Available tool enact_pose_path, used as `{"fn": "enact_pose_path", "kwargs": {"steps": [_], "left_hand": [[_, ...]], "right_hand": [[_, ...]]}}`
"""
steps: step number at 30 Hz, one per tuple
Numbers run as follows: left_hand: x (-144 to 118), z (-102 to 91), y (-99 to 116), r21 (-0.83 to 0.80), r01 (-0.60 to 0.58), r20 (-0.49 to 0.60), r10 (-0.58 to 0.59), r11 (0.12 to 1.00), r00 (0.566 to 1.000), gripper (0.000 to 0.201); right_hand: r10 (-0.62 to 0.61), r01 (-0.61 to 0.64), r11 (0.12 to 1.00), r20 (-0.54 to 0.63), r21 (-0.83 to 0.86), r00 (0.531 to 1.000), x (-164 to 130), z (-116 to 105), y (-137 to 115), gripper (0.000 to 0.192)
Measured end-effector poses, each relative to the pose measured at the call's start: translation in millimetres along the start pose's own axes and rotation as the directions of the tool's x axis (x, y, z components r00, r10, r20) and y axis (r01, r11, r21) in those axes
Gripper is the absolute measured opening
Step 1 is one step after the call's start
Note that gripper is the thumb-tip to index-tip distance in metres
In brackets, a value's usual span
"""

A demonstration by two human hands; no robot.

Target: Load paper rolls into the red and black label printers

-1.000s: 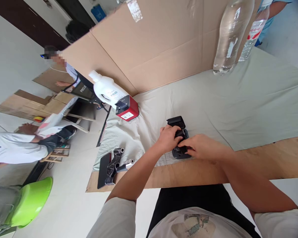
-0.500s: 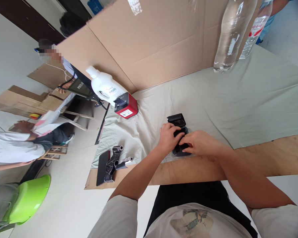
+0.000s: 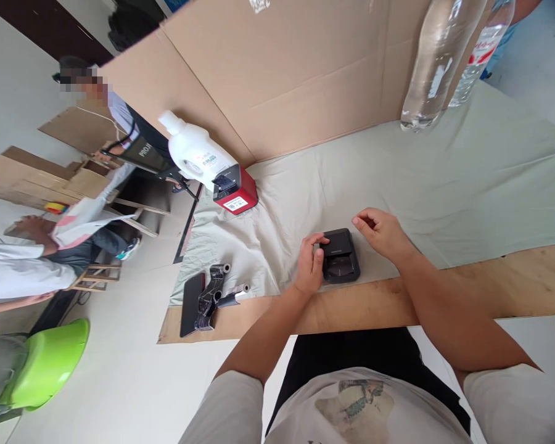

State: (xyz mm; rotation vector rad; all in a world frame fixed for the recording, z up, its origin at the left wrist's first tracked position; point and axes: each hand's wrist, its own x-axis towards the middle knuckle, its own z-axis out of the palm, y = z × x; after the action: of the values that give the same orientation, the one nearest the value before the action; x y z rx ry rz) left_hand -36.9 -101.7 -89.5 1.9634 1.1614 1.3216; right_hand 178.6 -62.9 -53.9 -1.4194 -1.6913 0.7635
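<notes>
We count two clear bottles (image 3: 432,74) at one o'clock, one boxy black device (image 3: 337,242); parted left fingers (image 3: 309,242) touch it, right fingers (image 3: 369,216) narrow.

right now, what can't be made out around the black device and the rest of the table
All in the head view:
- Inside of the black device: hidden under its closed lid.
- Its left side: partly covered by the left hand.
- Anything pinched in the right hand: too small to tell between the curled fingers.
- White jug's base: behind the red box.
- Large clear bottle's top: cut off by the upper edge.
</notes>
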Motion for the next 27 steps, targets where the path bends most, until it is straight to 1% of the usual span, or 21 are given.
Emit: {"fn": "enact_pose_path", "kwargs": {"steps": [1,2,3,5,6,8,10,12,14,16,18,19,21,24,26,27], "left_hand": [[-5,2.3,-1,0.033,-0.001,-0.011,0.001,0.999,1.000,0.040],[-8,4.5,-3,0.064,0.004,-0.032,-0.002,0.998,0.999,0.039],[-11,6.6,-6,0.086,0.023,-0.056,-0.018,0.996,0.998,0.040],[-13,9.8,-14,0.097,0.111,-0.079,-0.104,0.989,0.992,0.048],[-14,10.7,-18,0.091,0.168,-0.065,-0.163,0.982,0.985,0.053],[-13,10.7,-24,0.077,0.261,0.004,-0.262,0.962,0.965,0.062],[-11,8.7,-27,0.062,0.289,0.072,-0.293,0.955,0.953,0.064],[-11,5.6,-26,0.027,0.265,0.106,-0.267,0.964,0.958,0.064],[-11,2.7,-21,-0.026,0.210,0.109,-0.206,0.977,0.972,0.065],[-13,1.1,-15,-0.077,0.142,0.095,-0.135,0.987,0.986,0.069],[-15,1.2,-12,-0.128,0.117,0.083,-0.107,0.985,0.991,0.077],[-15,1.6,-11,-0.163,0.138,0.092,-0.125,0.977,0.988,0.081],[-15,2.7,-13,-0.258,0.245,0.151,-0.212,0.935,0.966,0.087],[-12,3.1,-20,-0.414,0.429,0.267,-0.343,0.803,0.901,0.088],[-9,2.0,-25,-0.480,0.484,0.284,-0.392,0.732,0.875,0.089],[-8,1.2,-26,-0.497,0.494,0.275,-0.410,0.713,0.869,0.089]], "right_hand": [[0.021,-0.020,1.000,0.015,-0.021,1.000,1,6,3,0.034],[0.043,-0.040,0.998,0.060,-0.042,0.997,2,11,6,0.035],[0.069,-0.061,0.996,0.118,-0.070,0.991,2,15,9,0.041],[0.125,-0.092,0.984,0.222,-0.154,0.967,3,22,12,0.057],[0.149,-0.097,0.974,0.262,-0.203,0.953,3,23,13,0.064],[0.176,-0.085,0.959,0.328,-0.272,0.928,4,24,13,0.069],[0.184,-0.074,0.955,0.380,-0.286,0.906,5,21,12,0.066],[0.203,-0.101,0.962,0.422,-0.253,0.883,4,17,9,0.062],[0.222,-0.166,0.973,0.470,-0.159,0.854,3,13,5,0.062],[0.191,-0.213,0.977,0.541,-0.023,0.819,0,9,1,0.070],[0.137,-0.229,0.970,0.593,0.083,0.793,-2,6,-2,0.078],[0.118,-0.232,0.966,0.604,0.114,0.788,-3,5,-3,0.080],[0.107,-0.237,0.960,0.591,0.148,0.800,-4,5,-5,0.079],[0.118,-0.248,0.953,0.536,0.177,0.836,-4,9,-5,0.075],[0.146,-0.285,0.935,0.506,0.210,0.850,-7,16,-5,0.076],[0.169,-0.319,0.918,0.496,0.234,0.852,-8,20,-5,0.076]]}}
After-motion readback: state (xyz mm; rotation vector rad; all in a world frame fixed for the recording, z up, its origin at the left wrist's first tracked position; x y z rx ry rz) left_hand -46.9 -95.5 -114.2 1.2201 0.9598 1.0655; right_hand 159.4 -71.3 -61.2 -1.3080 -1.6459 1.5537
